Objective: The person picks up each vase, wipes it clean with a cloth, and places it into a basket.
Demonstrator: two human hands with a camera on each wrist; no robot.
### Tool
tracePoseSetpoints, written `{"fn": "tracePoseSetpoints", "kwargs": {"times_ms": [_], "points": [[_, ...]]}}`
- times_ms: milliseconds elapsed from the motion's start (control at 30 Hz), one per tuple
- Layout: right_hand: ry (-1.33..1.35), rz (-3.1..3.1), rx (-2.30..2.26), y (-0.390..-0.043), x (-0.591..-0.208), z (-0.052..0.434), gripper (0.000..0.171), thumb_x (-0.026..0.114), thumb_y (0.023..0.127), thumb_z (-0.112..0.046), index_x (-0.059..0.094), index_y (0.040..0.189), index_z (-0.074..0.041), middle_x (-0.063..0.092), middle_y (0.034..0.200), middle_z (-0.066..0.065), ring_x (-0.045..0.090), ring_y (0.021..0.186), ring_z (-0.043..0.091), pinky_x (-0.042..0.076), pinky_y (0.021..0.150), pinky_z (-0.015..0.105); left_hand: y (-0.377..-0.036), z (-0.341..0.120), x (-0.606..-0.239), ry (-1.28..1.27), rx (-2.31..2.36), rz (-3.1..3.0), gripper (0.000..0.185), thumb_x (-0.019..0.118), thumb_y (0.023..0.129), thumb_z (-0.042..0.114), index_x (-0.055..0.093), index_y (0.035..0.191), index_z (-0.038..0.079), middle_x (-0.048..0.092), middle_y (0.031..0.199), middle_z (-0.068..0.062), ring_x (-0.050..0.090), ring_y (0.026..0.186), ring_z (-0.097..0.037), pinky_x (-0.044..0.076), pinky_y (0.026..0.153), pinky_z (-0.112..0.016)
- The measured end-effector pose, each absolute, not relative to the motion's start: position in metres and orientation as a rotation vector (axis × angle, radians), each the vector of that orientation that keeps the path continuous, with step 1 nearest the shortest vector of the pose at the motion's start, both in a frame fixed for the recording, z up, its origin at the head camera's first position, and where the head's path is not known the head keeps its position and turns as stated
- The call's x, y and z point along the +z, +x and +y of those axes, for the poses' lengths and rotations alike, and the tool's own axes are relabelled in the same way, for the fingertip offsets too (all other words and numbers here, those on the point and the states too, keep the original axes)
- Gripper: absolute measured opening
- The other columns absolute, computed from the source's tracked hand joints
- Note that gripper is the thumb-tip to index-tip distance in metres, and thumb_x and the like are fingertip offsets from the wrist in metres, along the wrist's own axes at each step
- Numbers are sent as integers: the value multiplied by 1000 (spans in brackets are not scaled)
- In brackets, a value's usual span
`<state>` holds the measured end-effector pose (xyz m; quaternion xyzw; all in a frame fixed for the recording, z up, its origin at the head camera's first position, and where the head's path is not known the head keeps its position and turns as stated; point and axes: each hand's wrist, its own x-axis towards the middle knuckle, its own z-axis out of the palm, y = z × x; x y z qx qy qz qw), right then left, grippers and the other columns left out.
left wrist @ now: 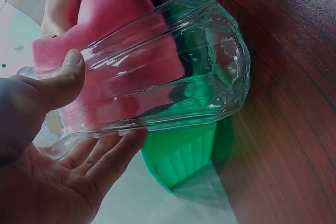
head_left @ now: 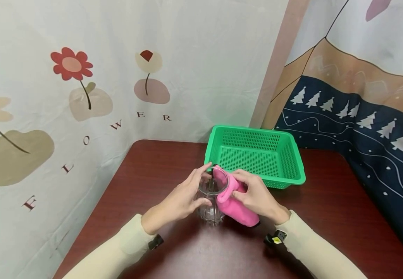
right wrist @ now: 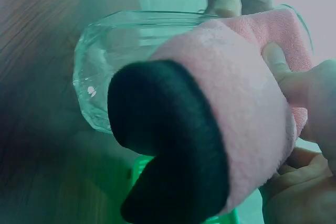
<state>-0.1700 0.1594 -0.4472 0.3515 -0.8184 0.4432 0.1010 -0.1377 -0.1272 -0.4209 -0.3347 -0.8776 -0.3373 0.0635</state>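
Note:
A clear ribbed drinking glass (head_left: pixel 211 201) stands on the dark red table (head_left: pixel 152 166). My left hand (head_left: pixel 184 199) grips its side with thumb and fingers; in the left wrist view the glass (left wrist: pixel 173 72) lies between the thumb (left wrist: pixel 63 80) and fingers. My right hand (head_left: pixel 254 193) holds a pink cloth (head_left: pixel 234 203) against the glass's right side and over its rim. In the right wrist view the pink cloth (right wrist: pixel 236 103) has a black underside and covers much of the glass (right wrist: pixel 115 51).
A green perforated plastic basket (head_left: pixel 255 155) sits just behind the hands, with nothing visible in it. Flower-printed fabric hangs on the left and rear; a dark tree-patterned cloth lines the right. Bare tabletop extends left and toward me.

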Motion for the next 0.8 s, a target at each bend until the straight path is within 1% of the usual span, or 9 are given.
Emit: {"fn": "tracePoseSetpoints", "kwargs": {"times_ms": [133, 333, 433, 533, 667, 733, 800], "points": [[979, -2395, 1389, -168, -444, 162, 44, 88, 96, 8, 86, 134, -13, 84, 130, 5, 71, 112, 14, 54, 83, 22, -137, -127, -420, -999, -1004, -2655, 118, 100, 92, 16, 25, 183, 7, 67, 151, -16, 76, 122, -27, 65, 94, -35], [902, -2284, 1549, -170, -437, 177, 46, 80, 95, 18, 85, 134, -6, 82, 130, 13, 71, 108, 10, 60, 84, 18, -136, -127, -419, -976, -1000, -2676, 118, 100, 93, 18, 25, 184, 9, 67, 150, -14, 76, 126, -29, 66, 94, -36], [910, -2248, 1526, -172, -430, 187, 44, 81, 95, 18, 84, 133, -5, 82, 129, 14, 70, 107, 8, 60, 85, 16, -136, -127, -419, -970, -1003, -2683, 119, 100, 92, 18, 24, 184, 10, 67, 151, -14, 76, 126, -28, 66, 95, -36], [951, -2283, 1426, -173, -424, 198, 43, 83, 95, 16, 86, 131, -9, 83, 127, 11, 70, 108, 8, 59, 87, 15, -135, -127, -419, -965, -1000, -2688, 119, 100, 93, 19, 24, 184, 10, 67, 151, -13, 75, 126, -26, 66, 96, -36], [1017, -2400, 1207, -171, -418, 212, 48, 89, 93, 11, 86, 132, -17, 84, 129, 1, 72, 114, 10, 60, 92, 17, -135, -126, -419, -973, -1010, -2684, 118, 99, 93, 18, 24, 184, 7, 67, 150, -14, 75, 132, -27, 67, 99, -38], [1055, -2458, 1094, -170, -417, 219, 50, 92, 91, 9, 86, 134, -18, 83, 130, -1, 73, 117, 12, 64, 95, 21, -136, -126, -419, -977, -1015, -2679, 117, 99, 93, 18, 24, 183, 6, 67, 151, -14, 75, 135, -28, 68, 100, -38], [1095, -2508, 994, -168, -416, 225, 51, 93, 90, 10, 86, 134, -16, 83, 130, -1, 74, 118, 16, 67, 96, 28, -136, -126, -419, -981, -1017, -2673, 118, 99, 93, 18, 24, 183, 6, 67, 151, -15, 74, 136, -29, 68, 100, -39]]}}
